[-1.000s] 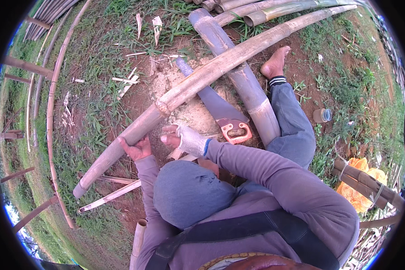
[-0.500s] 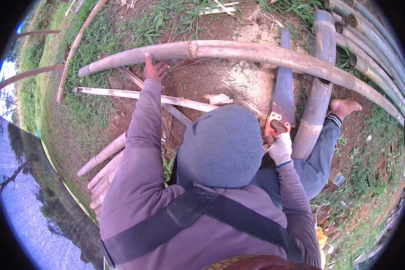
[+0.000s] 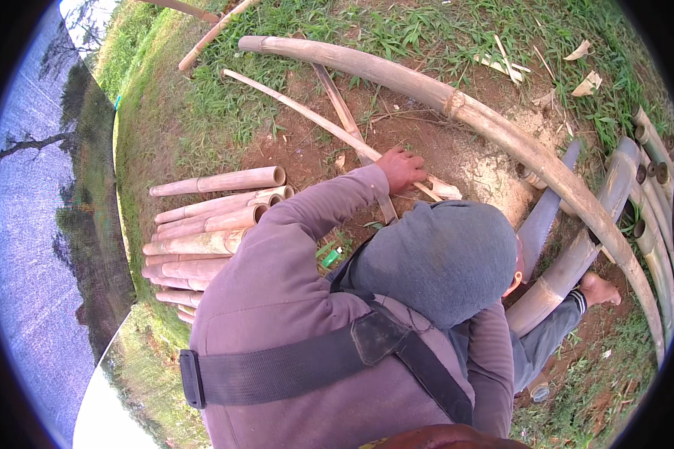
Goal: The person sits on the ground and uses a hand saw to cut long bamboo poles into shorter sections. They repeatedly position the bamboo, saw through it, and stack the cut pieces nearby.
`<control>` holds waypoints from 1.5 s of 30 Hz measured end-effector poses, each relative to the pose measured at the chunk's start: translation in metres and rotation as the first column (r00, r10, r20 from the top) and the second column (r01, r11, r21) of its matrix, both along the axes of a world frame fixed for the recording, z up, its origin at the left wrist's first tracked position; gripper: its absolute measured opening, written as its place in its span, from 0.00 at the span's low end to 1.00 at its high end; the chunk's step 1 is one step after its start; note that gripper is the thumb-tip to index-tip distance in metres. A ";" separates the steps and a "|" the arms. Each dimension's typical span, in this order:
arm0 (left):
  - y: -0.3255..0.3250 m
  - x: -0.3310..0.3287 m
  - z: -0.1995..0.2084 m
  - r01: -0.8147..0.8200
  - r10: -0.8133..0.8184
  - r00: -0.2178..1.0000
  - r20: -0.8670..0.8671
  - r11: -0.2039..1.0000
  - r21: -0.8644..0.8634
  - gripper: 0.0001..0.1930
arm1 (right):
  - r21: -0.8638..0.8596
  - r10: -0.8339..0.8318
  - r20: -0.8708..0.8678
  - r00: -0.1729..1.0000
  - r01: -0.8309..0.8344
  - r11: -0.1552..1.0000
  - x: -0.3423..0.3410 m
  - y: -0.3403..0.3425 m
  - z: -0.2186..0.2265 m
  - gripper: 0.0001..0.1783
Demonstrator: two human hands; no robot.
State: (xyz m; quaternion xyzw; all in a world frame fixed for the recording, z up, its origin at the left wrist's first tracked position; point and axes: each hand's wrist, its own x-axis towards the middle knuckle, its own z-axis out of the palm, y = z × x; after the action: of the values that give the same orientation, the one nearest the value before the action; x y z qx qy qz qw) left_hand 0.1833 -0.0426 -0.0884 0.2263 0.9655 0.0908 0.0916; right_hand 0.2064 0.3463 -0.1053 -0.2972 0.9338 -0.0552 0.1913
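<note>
My bare left hand (image 3: 403,168) is on a thin split bamboo strip (image 3: 307,112), its fingers curled round it near the strip's right end. A pale bamboo chip (image 3: 445,190) lies just beyond the fingers. My right sleeve (image 3: 493,352) reaches forward, but the grey hood hides the right hand. In front of that side, a handsaw (image 3: 544,224) stands with its blade slanting up beside a long bamboo pole (image 3: 502,135); most of its handle is covered. The pole lies across a thick bamboo piece (image 3: 550,288).
Cut bamboo lengths (image 3: 202,243) are piled at the left. Whole bamboo poles (image 3: 651,239) lie at the far right. A bare foot (image 3: 599,289) rests by the thick piece. Sawdust (image 3: 494,176) covers the soil, and a small green object (image 3: 331,257) lies near my left arm.
My left hand has left the long pole and come nearer, onto the thin strip. The gloved right hand, earlier at the saw handle, is now hidden. The view has turned.
</note>
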 end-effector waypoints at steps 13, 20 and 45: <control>0.095 -0.044 0.053 0.062 -0.027 0.978 -0.205 0.984 0.164 0.11 | -0.316 -0.204 -0.113 0.972 0.160 0.935 -0.061 0.009 0.109 0.18; 0.110 -0.089 0.072 0.100 -0.022 0.895 -0.445 0.983 0.152 0.14 | -0.445 -0.239 -0.352 0.905 0.063 0.893 -0.088 0.012 0.137 0.19; 0.132 -0.160 0.070 0.071 0.097 0.904 -0.417 0.927 0.369 0.23 | -0.359 -0.398 -0.556 0.730 0.221 0.907 -0.146 0.018 0.147 0.37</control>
State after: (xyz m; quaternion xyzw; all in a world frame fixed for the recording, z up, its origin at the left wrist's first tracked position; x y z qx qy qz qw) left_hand 0.0234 0.0897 -0.0184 0.2474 0.9279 0.2226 -0.1681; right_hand 0.0608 0.3647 0.0416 -0.1603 0.9642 -0.1123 -0.1786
